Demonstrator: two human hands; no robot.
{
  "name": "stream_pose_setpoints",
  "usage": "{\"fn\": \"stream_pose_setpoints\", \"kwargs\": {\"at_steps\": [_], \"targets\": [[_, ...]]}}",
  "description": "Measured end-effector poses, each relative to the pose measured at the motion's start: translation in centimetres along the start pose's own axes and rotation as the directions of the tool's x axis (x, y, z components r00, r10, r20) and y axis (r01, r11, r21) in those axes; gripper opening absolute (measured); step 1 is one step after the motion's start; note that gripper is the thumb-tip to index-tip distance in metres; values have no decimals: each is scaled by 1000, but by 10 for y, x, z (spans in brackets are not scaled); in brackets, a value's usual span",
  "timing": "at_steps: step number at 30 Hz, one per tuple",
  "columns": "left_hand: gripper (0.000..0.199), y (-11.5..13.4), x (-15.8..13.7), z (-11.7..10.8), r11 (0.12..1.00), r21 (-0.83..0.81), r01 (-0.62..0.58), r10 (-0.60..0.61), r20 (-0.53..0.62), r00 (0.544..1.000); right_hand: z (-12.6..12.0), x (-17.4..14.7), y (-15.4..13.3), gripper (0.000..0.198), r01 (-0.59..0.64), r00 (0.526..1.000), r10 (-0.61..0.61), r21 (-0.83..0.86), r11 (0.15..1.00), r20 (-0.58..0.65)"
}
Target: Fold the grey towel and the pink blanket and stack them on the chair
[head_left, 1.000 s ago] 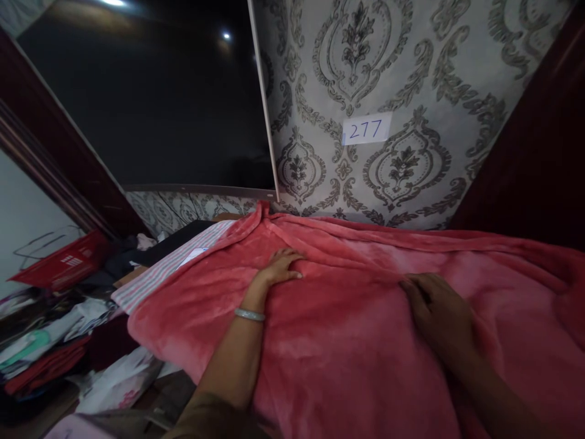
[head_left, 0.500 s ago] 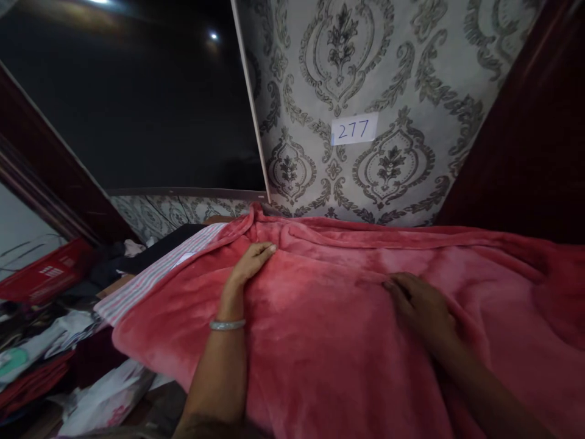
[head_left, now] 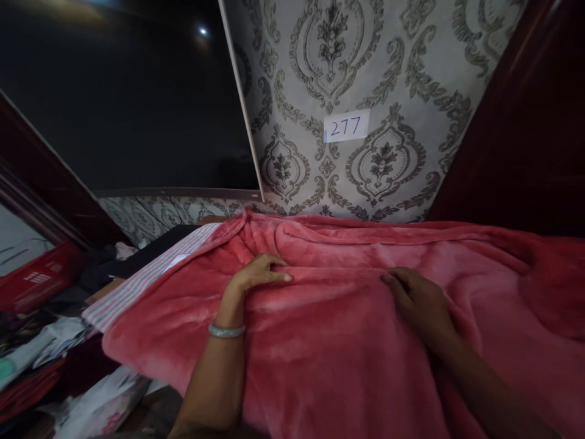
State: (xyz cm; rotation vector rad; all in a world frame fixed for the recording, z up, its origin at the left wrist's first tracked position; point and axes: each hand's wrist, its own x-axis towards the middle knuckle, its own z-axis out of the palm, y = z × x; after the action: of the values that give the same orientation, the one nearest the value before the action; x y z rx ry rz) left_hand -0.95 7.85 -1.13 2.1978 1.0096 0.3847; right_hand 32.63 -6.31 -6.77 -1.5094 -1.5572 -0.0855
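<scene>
Clock positions take the middle of the view as centre. At 9 o'clock sits a red basket (head_left: 39, 277); at 8 o'clock, low, lies a plastic bag (head_left: 103, 407). The television (head_left: 119, 100) occupies 10 o'clock. A striped cloth (head_left: 137, 289) shows at 8 to 9 o'clock, bordering the left edge of the blanket (head_left: 329, 347).

The left hand (head_left: 253, 274), at 7 o'clock, rests on the blanket with thumb and forefinger apart. Whether fabric is clamped there cannot be told. For good control, the left palm should probably stay light and the fingers level with the ridge.

The blanket spreads across the lower half, from 8 o'clock round to 3 o'clock. A ridge of fabric runs between the hands. Even, moderate tension along this ridge likely limits bunching; soft pile may slip under a loose pinch.

The right hand (head_left: 420, 302), at 4 o'clock, has thumb and forefinger together, seemingly pinching the blanket at the ridge's end. This pinch should serve as the anchor while the ridge is drawn straight.
</scene>
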Motion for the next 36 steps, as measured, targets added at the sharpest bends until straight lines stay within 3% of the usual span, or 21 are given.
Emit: {"fn": "stream_pose_setpoints", "kwargs": {"at_steps": [6,11,16,19,24,29,36], "targets": [[43,7,-3,5,995,51,-83,90,-172,981,-3,0,-3,35,-12,1000,12,-4,1000,-18],[35,9,-1,9,985,147,-87,103,-106,989,-3,-1,-3,32,-11,998,12,5,1000,-58],[44,13,-2,9,942,289,-172,226,-168,959,-2,-2,-3,32,-24,995,26,18,1000,-101],[38,16,-2,12,928,309,-207,259,-136,956,-2,-3,-3,32,-30,993,31,13,999,-112],[30,14,6,20,910,373,-184,237,-101,966,-3,-3,-4,33,-33,994,34,9,999,-107],[35,13,8,24,895,416,-161,231,-122,965,-5,-3,-5,34,-30,995,32,15,999,-99],[38,17,11,27,891,430,-146,193,-66,979,-4,-3,-4,31,-10,992,15,34,999,-129]]}}
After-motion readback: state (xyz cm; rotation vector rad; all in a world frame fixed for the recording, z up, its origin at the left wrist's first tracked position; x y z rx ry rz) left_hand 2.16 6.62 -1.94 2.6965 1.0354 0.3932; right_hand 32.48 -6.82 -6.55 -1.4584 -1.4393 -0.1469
